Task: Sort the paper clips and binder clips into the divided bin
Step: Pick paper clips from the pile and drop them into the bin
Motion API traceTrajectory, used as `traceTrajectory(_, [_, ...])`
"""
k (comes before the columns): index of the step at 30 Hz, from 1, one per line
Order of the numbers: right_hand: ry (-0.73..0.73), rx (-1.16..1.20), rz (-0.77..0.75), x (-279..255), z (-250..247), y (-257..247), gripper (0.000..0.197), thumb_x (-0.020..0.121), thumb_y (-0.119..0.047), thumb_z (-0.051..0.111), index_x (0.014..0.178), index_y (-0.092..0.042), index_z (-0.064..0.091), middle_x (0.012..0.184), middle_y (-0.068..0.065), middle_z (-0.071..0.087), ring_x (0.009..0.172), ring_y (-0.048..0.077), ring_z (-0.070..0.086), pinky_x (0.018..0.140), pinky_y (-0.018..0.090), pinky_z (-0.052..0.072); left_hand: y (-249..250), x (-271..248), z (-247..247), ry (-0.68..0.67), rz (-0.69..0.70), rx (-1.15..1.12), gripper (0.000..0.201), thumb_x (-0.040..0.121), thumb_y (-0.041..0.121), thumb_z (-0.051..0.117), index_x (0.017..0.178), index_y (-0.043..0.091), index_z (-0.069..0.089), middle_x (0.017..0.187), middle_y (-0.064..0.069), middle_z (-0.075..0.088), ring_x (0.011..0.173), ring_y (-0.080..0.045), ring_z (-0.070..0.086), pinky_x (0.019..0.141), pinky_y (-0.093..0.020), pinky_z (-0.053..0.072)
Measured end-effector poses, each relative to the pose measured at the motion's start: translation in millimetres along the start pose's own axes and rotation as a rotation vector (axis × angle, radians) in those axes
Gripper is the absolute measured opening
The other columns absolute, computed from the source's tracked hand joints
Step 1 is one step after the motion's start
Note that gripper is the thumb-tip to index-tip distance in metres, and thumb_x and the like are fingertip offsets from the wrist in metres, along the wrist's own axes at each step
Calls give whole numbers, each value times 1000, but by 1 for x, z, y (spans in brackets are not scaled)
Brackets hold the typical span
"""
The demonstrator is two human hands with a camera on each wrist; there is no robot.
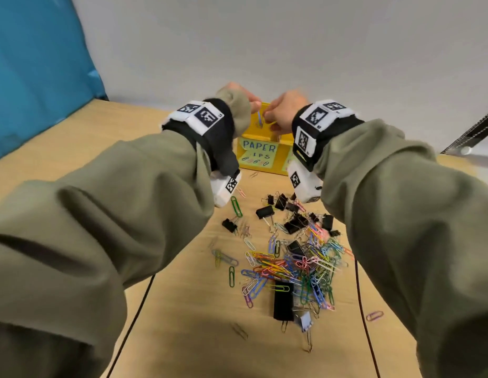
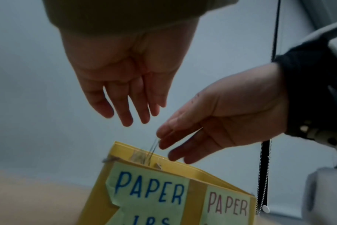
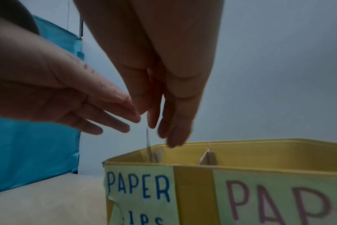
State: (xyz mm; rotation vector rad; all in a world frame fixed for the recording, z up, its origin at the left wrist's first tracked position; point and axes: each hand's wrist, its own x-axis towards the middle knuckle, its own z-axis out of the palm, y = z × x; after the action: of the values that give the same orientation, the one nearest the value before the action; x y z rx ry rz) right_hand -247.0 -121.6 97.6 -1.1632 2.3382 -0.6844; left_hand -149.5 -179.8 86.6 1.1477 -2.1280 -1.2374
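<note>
The yellow divided bin (image 1: 281, 159) stands at the table's far side, with a "PAPER" label on each front half. Both hands hover over its left compartment (image 3: 137, 156). My left hand (image 1: 254, 106) (image 2: 129, 109) has straight, spread fingers and nothing in it. The fingers of my right hand (image 1: 268, 115) (image 3: 158, 130) point down, with a gap between thumb and fingers. A blurred paper clip (image 2: 153, 150) (image 3: 148, 144) streaks down just under those fingertips, its lower end inside the compartment. A pile of coloured paper clips (image 1: 300, 263) and black binder clips (image 1: 264, 212) lies nearer me.
A large black binder clip (image 1: 283, 301) lies at the pile's near edge and a stray purple clip (image 1: 374, 315) to the right. Two thin black cables (image 1: 133, 317) cross the wooden table. A blue panel (image 1: 32, 64) stands at the left and a grey wall behind the bin.
</note>
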Motion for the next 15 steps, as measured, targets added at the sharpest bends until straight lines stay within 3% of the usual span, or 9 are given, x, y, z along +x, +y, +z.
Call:
traceTrajectory(1, [23, -137, -27, -3, -1, 2, 28, 91, -15, 53, 113, -3, 67, 114, 16, 68, 92, 25, 63, 92, 38, 53, -5, -3, -4, 23, 15, 32, 31, 92, 15, 54, 121, 6, 62, 115, -8, 65, 108, -19, 59, 98, -25, 41])
traceTrajectory(3, [69, -245, -97, -20, -3, 9, 31, 93, -18, 51, 118, -8, 66, 124, 11, 64, 113, 24, 59, 96, 33, 46, -25, -14, -17, 25, 11, 66, 34, 93, 12, 51, 127, 10, 57, 117, -1, 59, 111, -13, 55, 98, -21, 38])
traceTrajectory(5, [32, -242, -148, -39, -4, 24, 31, 93, -21, 53, 120, -12, 64, 129, 6, 62, 117, 21, 57, 92, 29, 46, -59, -26, -39, 36, -40, 187, 41, 92, 15, 53, 132, 13, 51, 128, -4, 56, 119, -20, 54, 104, -26, 37])
traceTrajectory(7, [-116, -304, -158, -58, -3, 40, 33, 92, -25, 53, 123, -15, 61, 132, 3, 59, 117, 19, 57, 88, 26, 46, -96, -42, -61, -21, -151, 500, 51, 92, 30, 52, 140, 14, 41, 143, -13, 46, 129, -28, 47, 109, -33, 34])
traceTrajectory(9, [-332, -461, -140, -72, 3, 53, 37, 93, -29, 52, 129, -20, 56, 138, 2, 54, 124, 20, 51, 101, 33, 39, -124, -62, -68, -174, -277, 836, 59, 94, 44, 41, 145, 17, 31, 148, -16, 37, 133, -32, 42, 111, -38, 33])
traceTrajectory(12, [-517, -639, -96, -83, 22, 66, 52, 93, -37, 49, 142, -25, 39, 149, 3, 40, 136, 23, 38, 112, 35, 28, -138, -96, -42, -272, -369, 850, 72, 89, 57, 37, 144, 10, 31, 150, -19, 30, 137, -37, 31, 114, -47, 26])
traceTrajectory(15, [-584, -694, -101, -91, 44, 68, 61, 93, -40, 46, 148, -22, 28, 153, 7, 32, 137, 26, 35, 113, 35, 30, -131, -130, -4, -440, -230, 863, 105, 72, 80, 15, 149, 8, 13, 158, -17, 4, 145, -35, 11, 118, -52, 17])
